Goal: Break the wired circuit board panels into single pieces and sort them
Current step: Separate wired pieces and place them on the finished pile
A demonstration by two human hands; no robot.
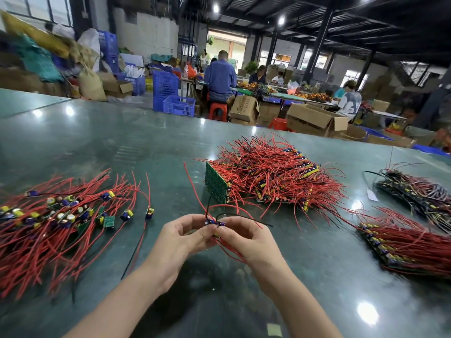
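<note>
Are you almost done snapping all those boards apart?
Not nearly. Done: a pile of single pieces lies on the left of the table. In hand: the left hand and right hand both pinch a small strip, about to snap it. Left: a big stack of panels in the middle, and more panels on the right.

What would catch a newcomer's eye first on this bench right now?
Probably the tangled heap of wired panels at centre, red leads bristling out, a green board on edge at its left. Next, the left hand and right hand just in front, pinching a small board strip between them. Then the spread of single pieces fanned out at far left on the green table.
</note>
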